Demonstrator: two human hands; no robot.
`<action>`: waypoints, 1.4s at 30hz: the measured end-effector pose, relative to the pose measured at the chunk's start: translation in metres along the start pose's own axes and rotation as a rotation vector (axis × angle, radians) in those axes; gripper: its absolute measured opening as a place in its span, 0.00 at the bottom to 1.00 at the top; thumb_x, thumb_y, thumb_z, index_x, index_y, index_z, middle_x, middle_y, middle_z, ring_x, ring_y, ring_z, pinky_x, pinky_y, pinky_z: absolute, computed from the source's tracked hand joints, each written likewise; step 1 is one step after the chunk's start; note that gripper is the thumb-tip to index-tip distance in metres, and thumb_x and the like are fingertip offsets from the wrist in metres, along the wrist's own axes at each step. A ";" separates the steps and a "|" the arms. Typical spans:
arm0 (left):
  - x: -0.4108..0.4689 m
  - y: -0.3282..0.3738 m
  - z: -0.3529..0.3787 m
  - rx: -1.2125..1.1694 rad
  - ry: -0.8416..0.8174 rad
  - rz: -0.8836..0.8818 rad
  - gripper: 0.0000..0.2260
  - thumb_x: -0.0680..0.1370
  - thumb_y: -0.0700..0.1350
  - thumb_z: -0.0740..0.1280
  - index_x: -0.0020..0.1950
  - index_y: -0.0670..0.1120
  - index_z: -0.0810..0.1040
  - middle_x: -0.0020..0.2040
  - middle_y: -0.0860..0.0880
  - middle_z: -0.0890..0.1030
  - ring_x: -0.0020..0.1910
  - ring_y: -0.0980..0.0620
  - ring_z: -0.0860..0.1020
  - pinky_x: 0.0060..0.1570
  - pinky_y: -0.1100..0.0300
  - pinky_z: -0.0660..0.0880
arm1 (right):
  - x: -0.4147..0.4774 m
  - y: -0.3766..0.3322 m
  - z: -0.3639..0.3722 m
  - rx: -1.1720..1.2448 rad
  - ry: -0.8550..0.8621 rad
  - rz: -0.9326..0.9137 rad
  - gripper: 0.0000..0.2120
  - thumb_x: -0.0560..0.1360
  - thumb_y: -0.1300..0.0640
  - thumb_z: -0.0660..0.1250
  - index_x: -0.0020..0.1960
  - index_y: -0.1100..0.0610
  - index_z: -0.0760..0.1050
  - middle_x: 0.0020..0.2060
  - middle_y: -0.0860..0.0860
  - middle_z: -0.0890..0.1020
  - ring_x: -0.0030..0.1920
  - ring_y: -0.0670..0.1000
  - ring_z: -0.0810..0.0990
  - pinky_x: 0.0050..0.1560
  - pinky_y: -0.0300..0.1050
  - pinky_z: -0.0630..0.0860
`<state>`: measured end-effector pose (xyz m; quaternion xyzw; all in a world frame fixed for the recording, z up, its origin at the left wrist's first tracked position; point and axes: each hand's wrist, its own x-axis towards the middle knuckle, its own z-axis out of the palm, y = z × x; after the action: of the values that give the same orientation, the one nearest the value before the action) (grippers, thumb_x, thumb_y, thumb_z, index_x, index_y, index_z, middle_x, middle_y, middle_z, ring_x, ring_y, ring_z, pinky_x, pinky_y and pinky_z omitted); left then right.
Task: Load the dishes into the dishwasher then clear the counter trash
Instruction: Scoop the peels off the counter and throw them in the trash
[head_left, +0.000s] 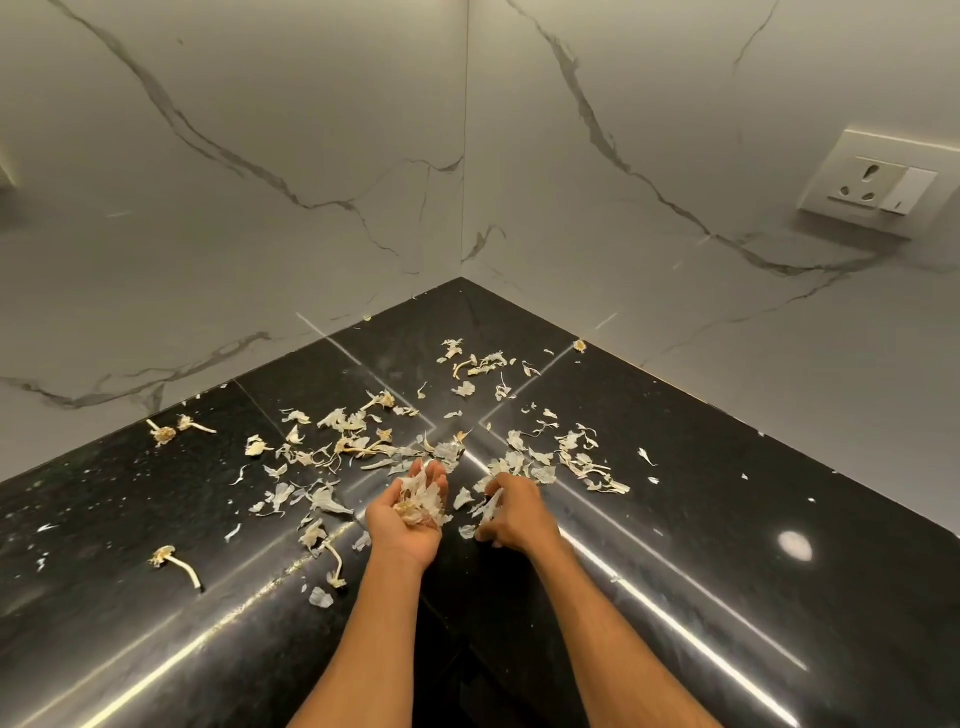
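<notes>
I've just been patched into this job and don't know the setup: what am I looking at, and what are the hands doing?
There is no robot here. A person works with bare hands, and the single picture comes from a camera on their head, looking down. A black counter fills a corner between marble walls, with a socket on the right one. Dry peels and stems lie scattered on it. The left hand, palm up, cups a heap of peels. The right hand curls round more peels at the counter.

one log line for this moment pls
step: clearing trash | left hand: cupped, carries garlic peels | right hand: pinches peels off counter | rest: peels scattered
</notes>
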<state>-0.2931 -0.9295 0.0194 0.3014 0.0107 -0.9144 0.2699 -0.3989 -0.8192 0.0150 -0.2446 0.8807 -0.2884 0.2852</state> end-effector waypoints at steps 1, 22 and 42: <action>0.001 0.002 -0.001 -0.003 -0.002 0.004 0.15 0.83 0.43 0.52 0.53 0.38 0.76 0.47 0.38 0.81 0.35 0.43 0.84 0.31 0.55 0.81 | 0.002 -0.003 0.000 -0.005 -0.026 -0.010 0.35 0.60 0.59 0.83 0.62 0.51 0.71 0.60 0.51 0.70 0.48 0.52 0.80 0.41 0.48 0.82; 0.019 -0.010 -0.003 -0.013 0.040 -0.029 0.16 0.83 0.44 0.51 0.54 0.37 0.76 0.52 0.36 0.78 0.52 0.37 0.77 0.66 0.43 0.69 | 0.009 -0.021 -0.017 0.502 -0.154 0.037 0.07 0.71 0.74 0.70 0.42 0.64 0.80 0.36 0.58 0.82 0.32 0.52 0.82 0.38 0.42 0.83; 0.009 -0.058 0.013 0.076 -0.051 -0.093 0.19 0.82 0.47 0.51 0.63 0.41 0.76 0.51 0.38 0.83 0.48 0.39 0.82 0.48 0.45 0.78 | -0.021 -0.070 -0.065 -0.169 -0.146 -0.349 0.24 0.65 0.59 0.80 0.59 0.48 0.81 0.56 0.49 0.82 0.54 0.49 0.81 0.52 0.47 0.79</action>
<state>-0.3350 -0.8865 0.0169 0.2874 -0.0170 -0.9330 0.2158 -0.4074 -0.8324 0.1114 -0.4369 0.8229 -0.2402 0.2724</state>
